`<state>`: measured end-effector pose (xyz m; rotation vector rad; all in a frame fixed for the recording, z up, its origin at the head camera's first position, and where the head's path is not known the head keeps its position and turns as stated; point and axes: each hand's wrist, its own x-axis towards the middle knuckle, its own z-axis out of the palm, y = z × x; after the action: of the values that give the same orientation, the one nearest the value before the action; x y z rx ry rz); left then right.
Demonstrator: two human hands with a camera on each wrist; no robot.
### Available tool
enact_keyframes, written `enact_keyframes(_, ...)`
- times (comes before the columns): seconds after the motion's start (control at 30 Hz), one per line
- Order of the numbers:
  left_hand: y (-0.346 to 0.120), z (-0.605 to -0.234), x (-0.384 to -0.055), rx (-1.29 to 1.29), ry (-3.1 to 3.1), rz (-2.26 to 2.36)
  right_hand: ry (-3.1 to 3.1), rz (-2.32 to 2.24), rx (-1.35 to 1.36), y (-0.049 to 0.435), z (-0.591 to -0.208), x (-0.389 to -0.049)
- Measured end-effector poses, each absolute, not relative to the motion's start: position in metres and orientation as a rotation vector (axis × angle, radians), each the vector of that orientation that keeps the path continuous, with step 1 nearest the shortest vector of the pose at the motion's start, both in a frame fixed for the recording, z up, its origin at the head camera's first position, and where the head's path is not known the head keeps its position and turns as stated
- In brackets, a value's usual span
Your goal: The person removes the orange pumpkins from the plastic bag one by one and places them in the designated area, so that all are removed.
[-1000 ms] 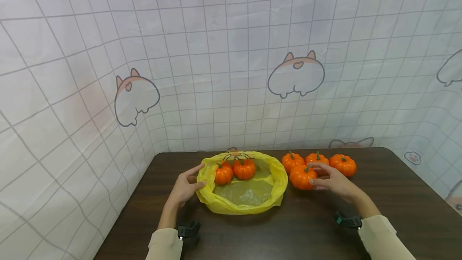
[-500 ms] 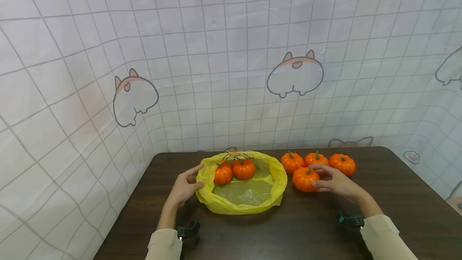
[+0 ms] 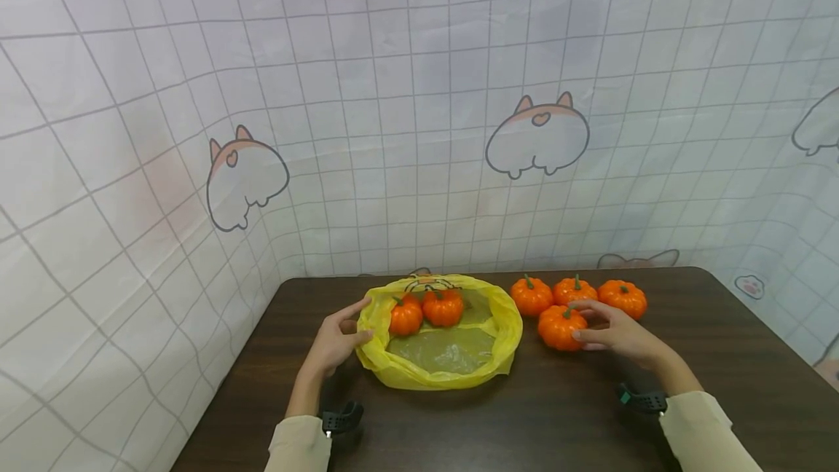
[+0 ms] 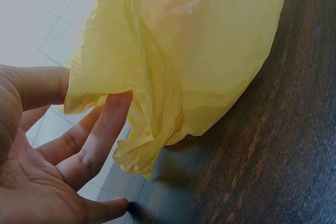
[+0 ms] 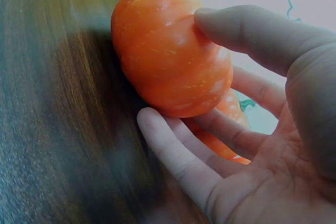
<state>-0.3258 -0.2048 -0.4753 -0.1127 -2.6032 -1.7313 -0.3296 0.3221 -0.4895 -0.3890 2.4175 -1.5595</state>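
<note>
A yellow plastic bag [image 3: 426, 380], its mouth spread wide, sits on the table with two small orange pumpkins inside: one at the left [image 3: 406, 316], the other pumpkin [image 3: 443, 309] beside it. My left hand [image 3: 333, 343] pinches the bag's left rim; in the left wrist view the bag's folded edge [image 4: 105, 90] lies between its fingers. To the right of the bag, my right hand [image 3: 619, 333] grips another small pumpkin [image 3: 560, 328]. In the right wrist view the thumb presses this pumpkin's ribbed side [image 5: 168, 51], with the other fingers below and behind it.
Behind the right hand stand three more pumpkins, at the left [image 3: 532, 298], in the middle [image 3: 574, 288] and at the right [image 3: 624, 300]. The dark wooden table [image 3: 459, 428] ends at a white grid-patterned curtain [image 3: 393, 188] at the back and sides.
My right hand has shifted a little right and toward me with its pumpkin, widening the gap to the bag. The left hand and the bag stay where they were.
</note>
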Motion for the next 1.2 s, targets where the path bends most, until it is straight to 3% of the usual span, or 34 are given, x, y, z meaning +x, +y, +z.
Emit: enact_keyframes(1.2, -0.2035, -0.4738, -0.3246, -0.096, -2.609, -1.727, 2.439, -1.543, -0.406, 0.3226, -0.491, -0.3304)
